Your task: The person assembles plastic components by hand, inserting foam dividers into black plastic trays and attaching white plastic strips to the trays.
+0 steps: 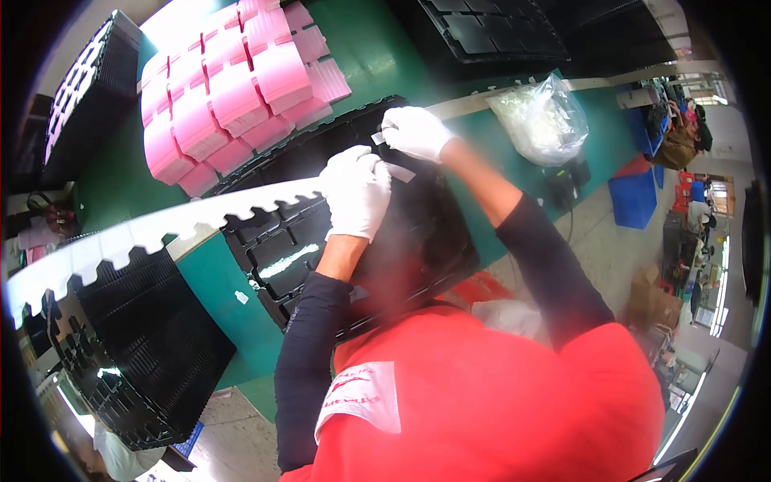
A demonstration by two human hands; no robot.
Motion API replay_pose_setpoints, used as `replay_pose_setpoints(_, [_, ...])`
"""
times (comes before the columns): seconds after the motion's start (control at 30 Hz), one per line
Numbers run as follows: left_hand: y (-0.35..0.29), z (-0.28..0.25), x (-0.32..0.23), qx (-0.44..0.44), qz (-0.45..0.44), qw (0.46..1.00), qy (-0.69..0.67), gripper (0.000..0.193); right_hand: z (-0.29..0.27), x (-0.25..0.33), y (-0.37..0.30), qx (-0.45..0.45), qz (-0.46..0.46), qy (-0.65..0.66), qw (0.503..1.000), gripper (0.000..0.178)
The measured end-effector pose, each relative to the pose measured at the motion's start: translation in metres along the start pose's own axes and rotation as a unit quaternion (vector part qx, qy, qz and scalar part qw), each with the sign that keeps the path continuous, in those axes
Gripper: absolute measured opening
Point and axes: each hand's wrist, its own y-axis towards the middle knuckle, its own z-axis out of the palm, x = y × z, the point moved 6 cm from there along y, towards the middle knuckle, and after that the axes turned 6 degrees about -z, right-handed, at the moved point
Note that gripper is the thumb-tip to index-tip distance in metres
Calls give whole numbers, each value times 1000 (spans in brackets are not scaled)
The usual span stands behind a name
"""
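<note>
My left hand [357, 193], in a white glove, is closed at the end of a long white notched strip [185, 221] that stretches out to the far left. A small pale tab [399, 172] sticks out beside its fingers. To its right and a little farther off, my right hand [415, 133], also gloved, is pinched on a small white piece [379, 138]. Both hands are above a black plastic tray [277, 229] with moulded compartments, partly hidden by my arms. A whitish streak [289, 261] shows on the tray.
Stacked pink foam pieces [241, 96] stand beyond the tray on the green table [213, 277]. A clear bag of white pieces [546, 124] lies to the right. Stacks of black trays [144, 337] stand at the left, with another black tray [490, 28] at the back. A blue bin [632, 201] is farther right.
</note>
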Motion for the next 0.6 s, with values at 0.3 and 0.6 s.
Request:
replay_pose_setpoints(0.3, [1, 11, -6, 29, 16, 999, 33, 24, -5, 7, 10, 37, 4, -33, 999, 27])
replay_pose_setpoints(0.6, [2, 18, -2, 36, 32, 996, 78, 41, -11, 0, 6, 74, 38, 109, 991, 26])
